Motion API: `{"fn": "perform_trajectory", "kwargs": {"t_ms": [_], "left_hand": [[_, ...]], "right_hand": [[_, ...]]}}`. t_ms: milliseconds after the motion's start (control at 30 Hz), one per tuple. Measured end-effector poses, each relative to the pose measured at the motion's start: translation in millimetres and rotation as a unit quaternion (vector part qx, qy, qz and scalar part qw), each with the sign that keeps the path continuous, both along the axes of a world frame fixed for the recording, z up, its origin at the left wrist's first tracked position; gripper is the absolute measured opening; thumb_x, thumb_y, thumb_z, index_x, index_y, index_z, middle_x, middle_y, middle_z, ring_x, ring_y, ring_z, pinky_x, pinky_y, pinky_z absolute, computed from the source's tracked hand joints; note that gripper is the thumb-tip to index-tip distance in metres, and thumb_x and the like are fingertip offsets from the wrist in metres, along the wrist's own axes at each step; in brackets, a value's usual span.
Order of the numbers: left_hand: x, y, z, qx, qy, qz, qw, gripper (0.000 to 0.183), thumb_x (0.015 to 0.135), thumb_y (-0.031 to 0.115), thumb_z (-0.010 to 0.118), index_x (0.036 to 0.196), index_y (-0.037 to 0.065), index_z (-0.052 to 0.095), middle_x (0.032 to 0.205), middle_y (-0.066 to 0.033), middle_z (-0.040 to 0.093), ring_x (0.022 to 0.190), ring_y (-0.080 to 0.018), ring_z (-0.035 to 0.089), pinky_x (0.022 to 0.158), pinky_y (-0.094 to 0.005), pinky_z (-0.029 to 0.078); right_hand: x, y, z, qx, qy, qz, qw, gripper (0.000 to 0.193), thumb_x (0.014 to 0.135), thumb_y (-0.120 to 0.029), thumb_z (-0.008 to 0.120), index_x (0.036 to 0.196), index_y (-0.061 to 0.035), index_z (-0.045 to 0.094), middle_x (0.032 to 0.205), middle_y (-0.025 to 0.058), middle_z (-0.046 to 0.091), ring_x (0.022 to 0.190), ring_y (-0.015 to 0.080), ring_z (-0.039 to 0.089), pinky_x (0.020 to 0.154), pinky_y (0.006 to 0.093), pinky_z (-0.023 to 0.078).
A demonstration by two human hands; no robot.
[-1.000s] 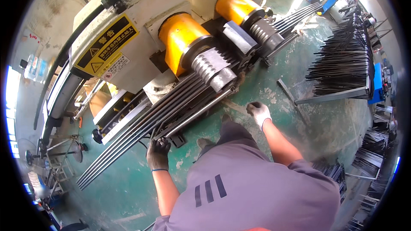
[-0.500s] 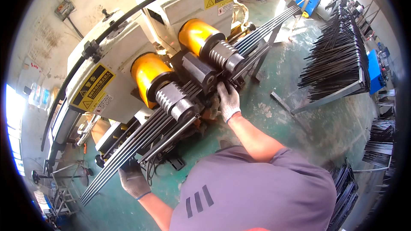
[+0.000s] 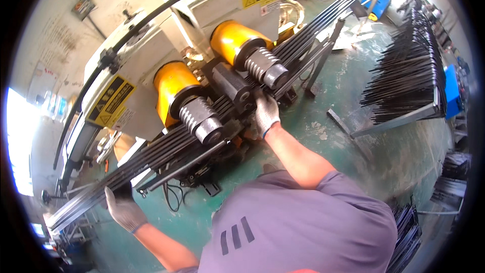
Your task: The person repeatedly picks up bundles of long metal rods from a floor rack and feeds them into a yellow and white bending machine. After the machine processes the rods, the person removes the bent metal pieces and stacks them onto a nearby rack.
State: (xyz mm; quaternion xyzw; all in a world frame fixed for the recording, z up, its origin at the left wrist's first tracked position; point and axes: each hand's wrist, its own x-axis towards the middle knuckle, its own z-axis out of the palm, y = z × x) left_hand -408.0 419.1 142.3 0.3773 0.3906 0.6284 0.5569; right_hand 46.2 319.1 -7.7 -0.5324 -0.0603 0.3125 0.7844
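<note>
Long thin metal rods [image 3: 144,163] lie side by side, slanting through the machine from lower left to upper right. My left hand [image 3: 125,211], in a light knit glove, is at their left part, thumb up along the near side and its other fingers hidden under the rods. Two yellow cylinders [image 3: 174,88] with black ribbed ends sit above the rods, a dark block [image 3: 231,87] between them. My gloved right hand [image 3: 266,115] reaches in just below that block, beside the rods; its fingertips are lost in the dark machine parts.
White machine housings [image 3: 146,53] with yellow warning labels stand behind the cylinders. A thick black hose [image 3: 151,17] arches over them. A metal rack [image 3: 399,115] piled with dark rods stands at right, its leg reaching over the green floor. More rod stacks [image 3: 404,235] lie lower right.
My left hand has moved left and slightly up along the rods. The rods now reach further out at both ends. My right hand stays near the block, and the view has shifted slightly.
</note>
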Motion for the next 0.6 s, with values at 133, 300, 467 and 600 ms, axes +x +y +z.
{"fn": "perform_trajectory", "kwargs": {"t_ms": [133,300,467,600], "left_hand": [[0.6,20.8,59.7,0.069,0.071,0.058,0.993,0.048,0.113,0.030,0.057,0.136,-0.012,0.063,0.133,-0.0208,0.070,0.122,-0.0299,0.066,0.113,-0.0432,0.048],[35.1,41.7,120.3,0.129,0.134,0.131,0.974,0.046,0.113,0.029,0.054,0.133,-0.010,0.067,0.126,-0.0212,0.073,0.116,-0.0269,0.070,0.104,-0.0397,0.052],[117.3,24.2,163.5,0.184,0.167,0.092,0.964,0.032,0.107,0.020,0.062,0.126,-0.005,0.072,0.111,-0.0169,0.077,0.096,-0.0285,0.077,0.085,-0.0378,0.064],[133.1,44.5,175.2,0.383,0.406,0.112,0.822,0.031,0.107,0.009,0.054,0.130,-0.001,0.073,0.111,-0.0173,0.080,0.100,-0.0281,0.079,0.090,-0.0394,0.065]], "right_hand": [[0.7,4.6,29.0,0.008,0.065,-0.020,0.998,0.047,0.107,-0.037,0.065,0.136,0.0000,0.068,0.120,0.0072,0.072,0.106,0.0185,0.066,0.096,0.0358,0.052],[9.9,14.9,20.2,0.004,-0.019,-0.033,0.999,0.045,0.106,-0.032,0.064,0.134,0.0029,0.068,0.129,0.0129,0.072,0.115,0.0252,0.066,0.101,0.0380,0.051],[48.1,46.8,-19.7,0.064,-0.069,-0.036,0.995,0.036,0.101,-0.013,0.073,0.134,-0.0019,0.069,0.125,0.0117,0.074,0.113,0.0270,0.071,0.096,0.0403,0.058],[55.3,46.1,-17.8,0.111,0.004,-0.003,0.994,0.035,0.097,-0.008,0.076,0.131,-0.0034,0.070,0.123,0.0088,0.073,0.105,0.0243,0.072,0.087,0.0385,0.060]]}}
